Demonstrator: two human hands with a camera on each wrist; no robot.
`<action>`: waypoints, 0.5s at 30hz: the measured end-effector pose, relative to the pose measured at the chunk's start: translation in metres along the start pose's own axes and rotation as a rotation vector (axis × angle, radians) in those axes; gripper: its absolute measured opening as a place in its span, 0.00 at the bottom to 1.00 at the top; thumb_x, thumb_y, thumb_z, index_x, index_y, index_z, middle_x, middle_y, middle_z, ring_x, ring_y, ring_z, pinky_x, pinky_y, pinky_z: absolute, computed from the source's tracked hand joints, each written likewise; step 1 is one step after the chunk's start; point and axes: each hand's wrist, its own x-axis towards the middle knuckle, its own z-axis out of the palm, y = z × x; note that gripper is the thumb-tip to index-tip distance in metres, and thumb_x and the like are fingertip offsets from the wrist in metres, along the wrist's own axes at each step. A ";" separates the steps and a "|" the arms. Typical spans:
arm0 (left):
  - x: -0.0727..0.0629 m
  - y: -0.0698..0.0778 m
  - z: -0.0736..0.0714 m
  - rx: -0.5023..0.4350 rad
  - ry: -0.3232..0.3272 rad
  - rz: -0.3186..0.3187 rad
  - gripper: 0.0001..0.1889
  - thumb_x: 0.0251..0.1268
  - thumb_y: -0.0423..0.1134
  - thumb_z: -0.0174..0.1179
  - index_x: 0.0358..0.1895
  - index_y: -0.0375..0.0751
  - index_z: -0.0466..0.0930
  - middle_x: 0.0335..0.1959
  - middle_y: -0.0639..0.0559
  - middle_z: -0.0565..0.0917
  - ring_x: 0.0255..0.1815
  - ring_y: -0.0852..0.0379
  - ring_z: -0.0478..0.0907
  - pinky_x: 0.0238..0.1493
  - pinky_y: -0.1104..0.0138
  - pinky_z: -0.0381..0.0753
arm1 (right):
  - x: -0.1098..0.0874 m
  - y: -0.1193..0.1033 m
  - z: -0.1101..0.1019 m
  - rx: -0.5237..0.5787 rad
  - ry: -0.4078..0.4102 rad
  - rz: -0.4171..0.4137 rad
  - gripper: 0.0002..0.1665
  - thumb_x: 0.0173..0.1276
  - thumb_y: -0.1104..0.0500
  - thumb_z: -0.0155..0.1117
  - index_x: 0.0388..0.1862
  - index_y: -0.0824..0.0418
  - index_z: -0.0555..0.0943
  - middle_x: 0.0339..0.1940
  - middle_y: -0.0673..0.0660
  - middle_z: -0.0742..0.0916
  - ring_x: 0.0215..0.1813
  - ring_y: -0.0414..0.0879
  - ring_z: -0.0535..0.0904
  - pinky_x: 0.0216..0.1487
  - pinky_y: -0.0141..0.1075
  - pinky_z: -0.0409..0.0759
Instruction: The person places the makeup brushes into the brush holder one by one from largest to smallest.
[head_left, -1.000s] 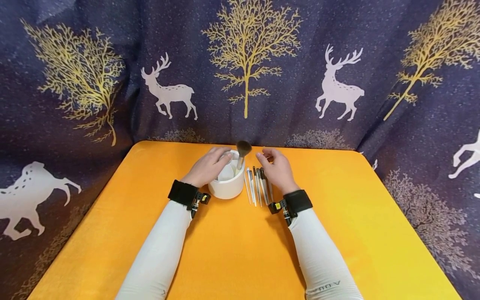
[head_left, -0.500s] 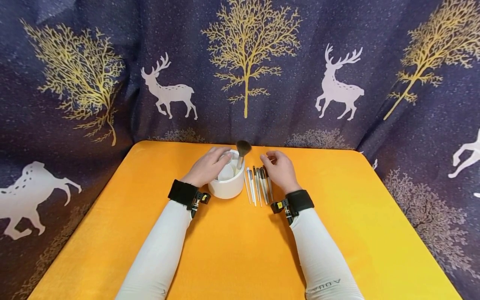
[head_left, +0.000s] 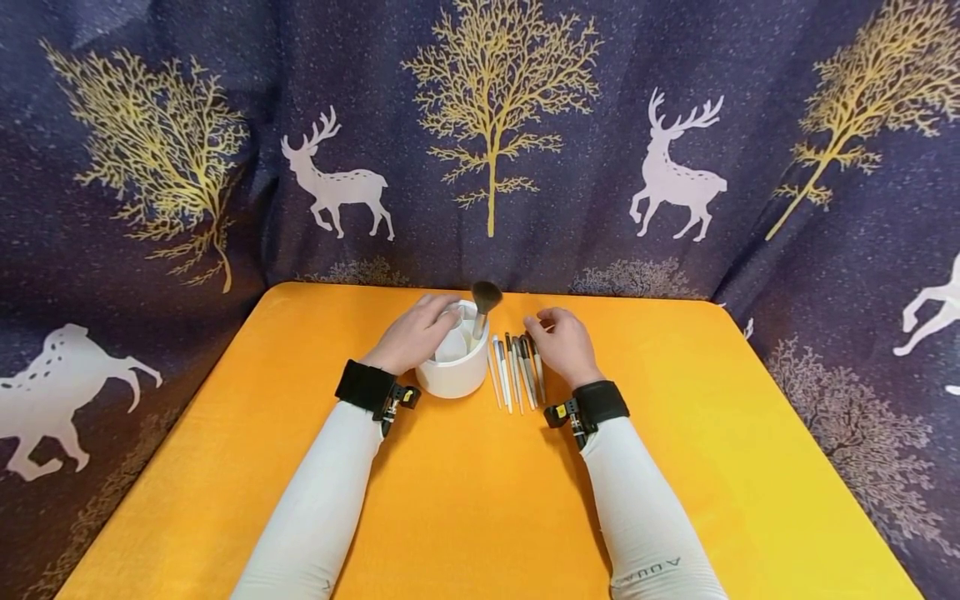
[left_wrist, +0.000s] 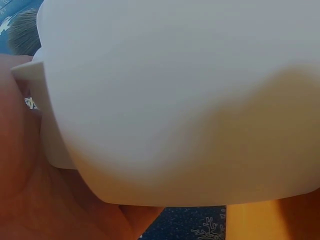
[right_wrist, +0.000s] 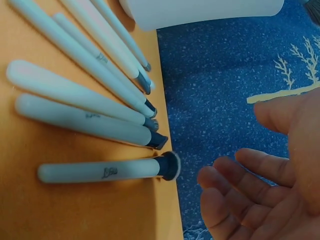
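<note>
A white round brush holder (head_left: 452, 379) with inner dividers stands toward the back of the table. My left hand (head_left: 411, 336) grips its left side, the thumb over the rim. In the left wrist view the holder's smooth wall (left_wrist: 175, 75) fills most of the picture. One large makeup brush (head_left: 487, 297) stands in the holder, dark bristles up. Right of it lie several slim makeup brushes (head_left: 505, 379) with pale handles. My right hand (head_left: 567, 348), fingers loosely bent and holding nothing, hovers by the rightmost brush (right_wrist: 100, 171), apart from it in the right wrist view.
An orange cloth covers the table (head_left: 465, 492). Behind it hangs a dark blue curtain (head_left: 570, 225) printed with deer and trees, close to the table's back edge. Each wrist wears a black band with a small camera.
My right hand has drawn slightly right, away from the holder, uncovering more of the rightmost brushes. The left hand, the holder and the large brush have stayed in place.
</note>
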 end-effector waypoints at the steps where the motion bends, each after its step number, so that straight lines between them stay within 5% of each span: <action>1: 0.000 0.000 0.000 0.001 0.001 0.000 0.32 0.93 0.61 0.40 0.87 0.52 0.66 0.85 0.45 0.68 0.84 0.40 0.67 0.82 0.40 0.63 | 0.000 0.001 0.000 -0.005 0.000 0.003 0.32 0.87 0.43 0.63 0.71 0.68 0.82 0.58 0.66 0.87 0.56 0.62 0.84 0.58 0.56 0.82; 15: 0.000 0.002 0.000 0.000 0.000 -0.008 0.32 0.92 0.60 0.40 0.87 0.51 0.66 0.85 0.46 0.68 0.84 0.40 0.67 0.82 0.40 0.63 | -0.001 0.007 -0.001 -0.056 -0.044 0.053 0.32 0.87 0.44 0.63 0.72 0.68 0.82 0.62 0.68 0.87 0.59 0.63 0.84 0.61 0.57 0.81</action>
